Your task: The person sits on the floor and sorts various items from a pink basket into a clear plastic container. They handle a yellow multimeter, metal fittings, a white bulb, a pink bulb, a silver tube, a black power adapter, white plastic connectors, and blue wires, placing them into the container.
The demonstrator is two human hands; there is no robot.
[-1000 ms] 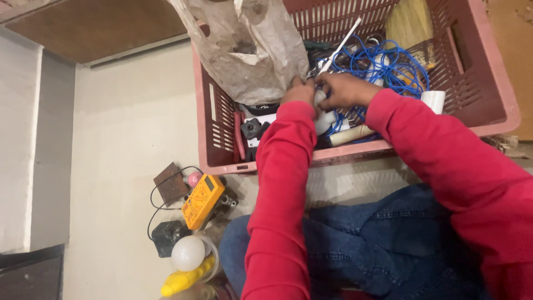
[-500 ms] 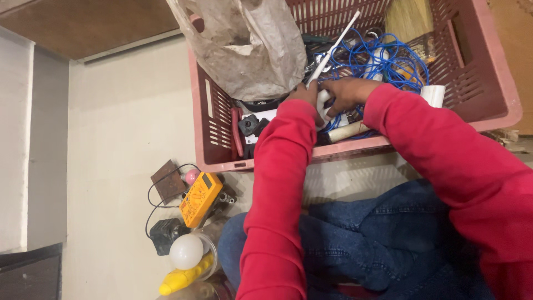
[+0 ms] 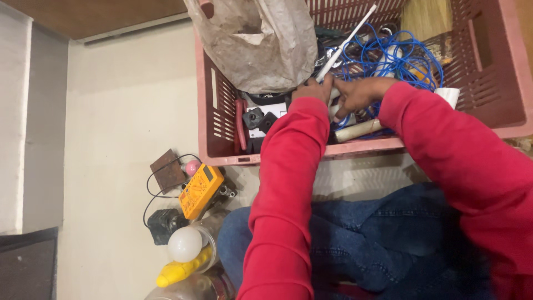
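**Both hands closed on a white fitting inside a red crate**

Seen from above: left hand [image 3: 312, 90] and right hand [image 3: 360, 93] meeting over a small white plastic fitting [image 3: 333, 105] in the near middle of a red slatted crate [image 3: 502, 61], fingers of both curled around it, so neither clearly nearer. Fitting mostly hidden between the palms, only a pale rounded edge showing just beneath the knuckles. Rising from the same spot, a thin white rod [image 3: 347, 41] slanting up and to the far right; whether joined to the fitting cannot be told. Just right and beyond, a tangle of blue wire [image 3: 402, 55]; on the far left, a crumpled plastic bag [image 3: 261, 41]. Outside the crate, down on the left floor, a yellow multimeter [image 3: 201, 190] and a white bulb [image 3: 185, 244]
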